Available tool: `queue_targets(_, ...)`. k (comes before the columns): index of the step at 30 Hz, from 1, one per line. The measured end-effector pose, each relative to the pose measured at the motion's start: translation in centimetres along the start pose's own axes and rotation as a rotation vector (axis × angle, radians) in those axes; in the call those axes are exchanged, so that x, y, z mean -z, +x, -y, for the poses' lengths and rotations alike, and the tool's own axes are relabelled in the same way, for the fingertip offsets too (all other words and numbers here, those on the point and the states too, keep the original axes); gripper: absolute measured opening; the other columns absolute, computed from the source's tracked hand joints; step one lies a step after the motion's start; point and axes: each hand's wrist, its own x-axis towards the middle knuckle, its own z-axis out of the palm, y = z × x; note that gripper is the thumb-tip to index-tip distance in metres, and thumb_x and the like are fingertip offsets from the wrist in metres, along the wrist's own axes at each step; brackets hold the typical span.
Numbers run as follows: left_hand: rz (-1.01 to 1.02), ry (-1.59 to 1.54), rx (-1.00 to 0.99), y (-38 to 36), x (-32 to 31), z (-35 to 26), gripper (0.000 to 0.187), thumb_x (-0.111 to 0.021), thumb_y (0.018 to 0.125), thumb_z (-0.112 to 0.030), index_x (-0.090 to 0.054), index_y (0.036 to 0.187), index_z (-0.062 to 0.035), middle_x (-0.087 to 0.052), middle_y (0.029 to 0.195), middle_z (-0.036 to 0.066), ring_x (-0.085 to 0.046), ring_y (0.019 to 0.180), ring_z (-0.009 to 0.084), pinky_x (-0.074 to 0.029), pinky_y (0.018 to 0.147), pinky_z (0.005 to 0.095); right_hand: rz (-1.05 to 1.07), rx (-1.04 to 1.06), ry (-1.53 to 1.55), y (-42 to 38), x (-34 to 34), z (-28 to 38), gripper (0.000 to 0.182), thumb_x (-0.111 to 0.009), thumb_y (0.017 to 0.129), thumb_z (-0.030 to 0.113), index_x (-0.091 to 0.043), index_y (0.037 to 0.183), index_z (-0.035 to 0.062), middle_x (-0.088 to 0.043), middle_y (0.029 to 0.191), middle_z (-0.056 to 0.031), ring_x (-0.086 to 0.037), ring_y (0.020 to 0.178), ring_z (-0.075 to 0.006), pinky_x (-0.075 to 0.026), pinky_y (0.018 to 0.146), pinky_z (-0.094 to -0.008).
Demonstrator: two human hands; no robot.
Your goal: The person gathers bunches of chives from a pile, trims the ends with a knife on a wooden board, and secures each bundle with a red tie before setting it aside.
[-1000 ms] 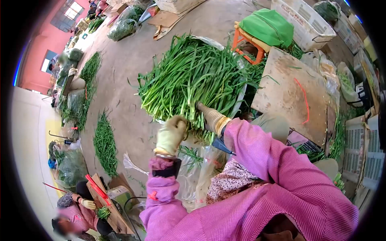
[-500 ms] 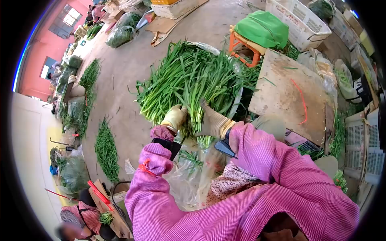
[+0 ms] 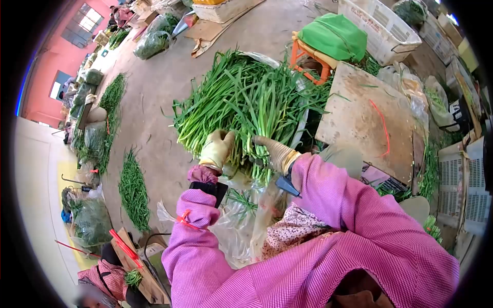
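A large heap of garlic chives (image 3: 221, 97) lies in front of me, leaves pointing away and pale stalk ends toward me. My right hand (image 3: 277, 153), in a worn glove, is closed round a bunch of garlic chives (image 3: 263, 123) at its lower stalks, whose cut ends hang below the fingers. At the near left side of the heap, my gloved left hand (image 3: 217, 148) has its fingers curled in against the stalk ends, pinching some of them. Clear plastic sheeting (image 3: 233, 226) hangs beneath both hands, across my lap.
On the right is a dirty wooden board (image 3: 364, 118) with a red tie on it. An orange stool (image 3: 310, 61) bearing a green bundle (image 3: 334, 37) stands behind, near a white crate (image 3: 380, 28). More greens (image 3: 134, 190) lie on the floor leftward; a person (image 3: 105, 277) sits lower left.
My right hand has shifted slightly right and turned, with the bunch's stalk ends now more spread. My left hand has moved a little left, apart from the bunch.
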Motion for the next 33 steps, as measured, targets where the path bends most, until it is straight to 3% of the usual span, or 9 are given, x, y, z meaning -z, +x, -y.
queue_targets(3, 0.107, -0.054, 0.038, 0.8, -2.9, 3.6, 0.048, -0.055, 0.092, -0.046, -0.065, 0.109, -0.0023, -0.069, 0.099, 0.02, -0.065, 0.096, 0.0364, -0.05, 0.083, 0.0428, -0.077, 0.011, -0.068, -0.5, -0.3, 0.4, 0.041, -0.068, 0.089, 0.037, -0.057, 0.119, 0.0107, -0.059, 0.116, -0.012, -0.062, 0.092, -0.0195, -0.058, 0.064, -0.0307)
queue_targets(6, -0.001, 0.009, -0.127, -2.6, -4.0, -0.8, 0.033, -0.053, 0.091, -0.029, -0.066, 0.106, -0.0027, -0.068, 0.099, 0.023, -0.063, 0.093, 0.0416, -0.049, 0.083, 0.0455, 0.168, 0.004, -0.034, 0.1, 0.2, 0.1, 0.057, -0.071, 0.086, 0.042, -0.054, 0.126, 0.0073, -0.045, 0.137, -0.017, -0.056, 0.111, -0.0252, -0.057, 0.081, -0.0414)
queue_targets(9, 0.008, 0.126, -0.055, -2.5, -6.0, -1.0, 0.029, -0.057, 0.088, -0.022, -0.065, 0.108, -0.0039, -0.067, 0.098, 0.025, -0.063, 0.094, 0.0438, -0.05, 0.082, 0.0473, -0.037, -0.103, -0.002, 2.0, 0.5, -0.7, 0.08, -0.075, 0.08, 0.048, -0.044, 0.135, -0.0011, -0.048, 0.137, -0.0233, -0.053, 0.116, -0.0341, -0.042, 0.1, -0.0555)
queue_targets(12, -0.113, 0.1, -0.151, -3.9, -6.9, -1.7, 0.029, -0.056, 0.087, -0.021, -0.066, 0.11, -0.0063, -0.067, 0.096, 0.025, -0.064, 0.094, 0.0427, -0.051, 0.082, 0.0473, 0.108, -0.085, 0.04, 2.0, 0.8, -1.5, 0.077, -0.074, 0.081, 0.046, -0.045, 0.134, -0.0009, -0.052, 0.131, -0.0245, -0.055, 0.112, -0.0354, -0.044, 0.097, -0.0528)
queue_targets(17, 0.088, 0.041, -0.234, -2.2, -5.3, -1.2, 0.039, -0.047, 0.088, -0.012, -0.061, 0.123, -0.0033, -0.069, 0.093, 0.019, -0.069, 0.083, 0.0266, -0.054, 0.075, 0.0366, -0.045, -0.025, -0.065, 4.0, 2.9, -1.9, 0.059, -0.071, 0.084, 0.038, -0.051, 0.126, 0.002, -0.054, 0.123, -0.0196, -0.054, 0.101, -0.0282, -0.053, 0.077, -0.0421)
queue_targets(20, 0.249, -0.553, 0.087, -1.9, -3.4, -1.2, 0.033, -0.048, 0.092, -0.01, -0.062, 0.12, -0.0018, -0.068, 0.094, 0.011, -0.067, 0.079, 0.0183, -0.053, 0.067, 0.028, 0.031, 0.076, -0.004, 0.4, 1.1, -0.8, 0.06, -0.072, 0.082, 0.037, -0.052, 0.127, 0.0025, -0.049, 0.129, -0.0212, -0.053, 0.1, -0.0285, -0.053, 0.076, -0.0389)
queue_targets(22, -0.252, -0.009, -0.235, -2.2, -2.3, -0.7, 0.027, -0.055, 0.093, -0.018, -0.064, 0.114, -0.0042, -0.067, 0.097, 0.012, -0.065, 0.081, 0.0214, -0.052, 0.069, 0.0326, -0.081, 0.049, -0.045, -0.2, 0.8, -0.2, 0.061, -0.073, 0.081, 0.035, -0.051, 0.128, 0.0026, -0.044, 0.136, -0.0212, -0.053, 0.101, -0.0279, -0.053, 0.075, -0.0378)
queue_targets(25, -0.136, 0.106, -0.292, -2.1, -2.8, 1.1, 0.031, -0.064, 0.088, -0.024, -0.065, 0.113, -0.0062, -0.066, 0.106, 0.014, -0.063, 0.095, 0.0314, -0.05, 0.085, 0.0393, -0.327, -0.032, -0.118, -0.3, 0.6, 0.7, 0.061, -0.075, 0.079, 0.035, -0.051, 0.125, 0.0019, -0.041, 0.137, -0.0177, -0.053, 0.101, -0.0244, -0.054, 0.069, -0.0353)
queue_targets(33, -0.362, 0.49, -0.386, -5.3, -2.5, 0.5, 0.045, -0.078, 0.072, -0.025, -0.067, 0.115, -0.015, -0.053, 0.134, 0.013, -0.047, 0.123, 0.0342, -0.038, 0.101, 0.0478, -0.117, 0.049, -0.022, -3.0, 2.6, 2.4, 0.053, -0.077, 0.078, 0.033, -0.053, 0.117, 0.0047, -0.049, 0.114, -0.0124, -0.053, 0.082, -0.0196, -0.051, 0.06, -0.0326)
